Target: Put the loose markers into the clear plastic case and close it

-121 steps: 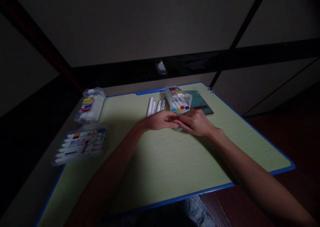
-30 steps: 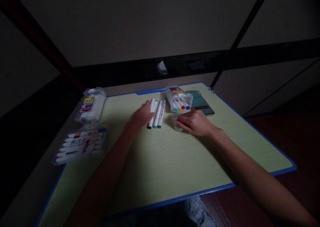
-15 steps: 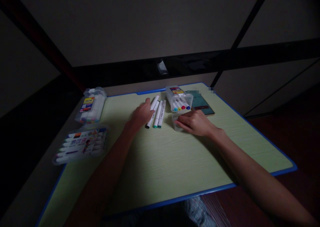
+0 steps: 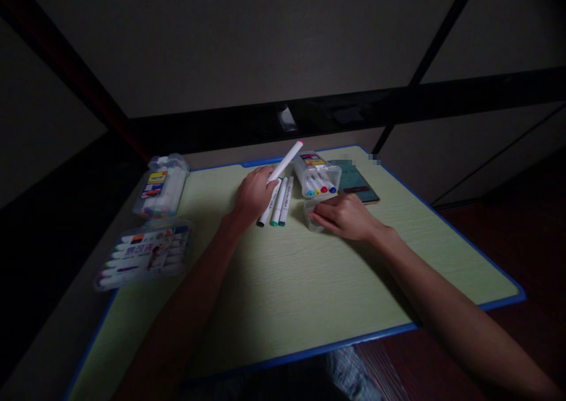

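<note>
My left hand point(image 4: 255, 193) is closed around a white marker point(image 4: 286, 160), whose pink-red end points up and away to the right. Just beside that hand, a black-ended marker point(image 4: 264, 215) and two green-ended markers point(image 4: 277, 205) lie side by side on the table. My right hand point(image 4: 347, 217) grips the lid point(image 4: 312, 217) of a clear marker case point(image 4: 305, 177). The case lies on its side with its open end toward me. Blue, yellow and red marker ends show in its mouth.
Behind my right hand a phone point(image 4: 359, 183) lies on the table point(image 4: 309, 289), which has a blue edge. At the left stand a closed marker case point(image 4: 161, 186) and a flat clear marker box point(image 4: 145, 253) that juts over the edge. A dark wall panel point(image 4: 221, 47) rises behind.
My left hand has picked up the pink-ended marker from the row and lifted it, tip swinging up and to the right. My right hand and the lid have stayed in place.
</note>
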`<state>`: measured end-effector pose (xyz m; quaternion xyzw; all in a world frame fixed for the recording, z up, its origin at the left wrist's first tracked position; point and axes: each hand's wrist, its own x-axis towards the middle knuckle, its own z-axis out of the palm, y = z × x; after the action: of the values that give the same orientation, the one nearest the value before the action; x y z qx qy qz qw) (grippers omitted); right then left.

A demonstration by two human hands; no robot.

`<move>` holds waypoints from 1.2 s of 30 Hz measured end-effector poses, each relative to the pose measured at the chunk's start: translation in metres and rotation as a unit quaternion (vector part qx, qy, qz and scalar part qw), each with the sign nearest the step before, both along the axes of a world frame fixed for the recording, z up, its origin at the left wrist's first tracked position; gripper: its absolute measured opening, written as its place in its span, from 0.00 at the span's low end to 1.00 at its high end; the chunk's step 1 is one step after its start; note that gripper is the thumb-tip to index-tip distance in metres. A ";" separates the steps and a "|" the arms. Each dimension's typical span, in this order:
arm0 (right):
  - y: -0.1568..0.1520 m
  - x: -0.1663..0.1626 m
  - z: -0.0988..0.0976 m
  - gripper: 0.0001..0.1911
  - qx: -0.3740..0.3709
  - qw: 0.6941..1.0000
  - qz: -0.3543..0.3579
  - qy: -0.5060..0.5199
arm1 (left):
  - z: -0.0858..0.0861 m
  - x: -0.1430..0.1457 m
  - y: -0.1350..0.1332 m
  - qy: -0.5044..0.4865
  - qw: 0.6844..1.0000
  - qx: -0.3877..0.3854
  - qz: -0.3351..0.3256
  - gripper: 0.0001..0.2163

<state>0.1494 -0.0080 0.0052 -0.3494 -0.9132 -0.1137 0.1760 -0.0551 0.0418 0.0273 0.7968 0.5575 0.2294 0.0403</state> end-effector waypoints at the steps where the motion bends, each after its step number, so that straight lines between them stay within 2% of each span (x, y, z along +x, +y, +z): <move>1: 0.000 0.000 0.000 0.23 0.000 1.000 -0.003 0.001 | 0.000 0.001 0.000 -0.006 1.000 0.013 -0.004 0.11; 17: -0.001 0.000 0.001 0.21 0.008 0.998 -0.061 0.020 | 0.006 0.008 -0.012 -0.012 0.990 0.100 -0.097 0.05; 27: 0.000 0.000 -0.001 0.23 -0.010 0.979 -0.202 0.025 | 0.003 0.007 -0.011 0.025 0.976 0.133 -0.173 0.03; 31: 0.000 0.002 -0.001 0.18 -0.007 0.982 -0.177 0.064 | 0.002 0.006 -0.010 0.035 0.972 0.142 -0.183 0.03; 36: 0.000 0.004 -0.001 0.21 0.005 0.987 -0.151 0.053 | 0.000 0.006 -0.009 0.033 0.970 0.144 -0.192 0.04</move>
<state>0.1538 -0.0080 0.0045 -0.4879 -0.8389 -0.1245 0.2065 -0.0494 0.0329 0.0278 0.8934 0.3566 0.2687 -0.0497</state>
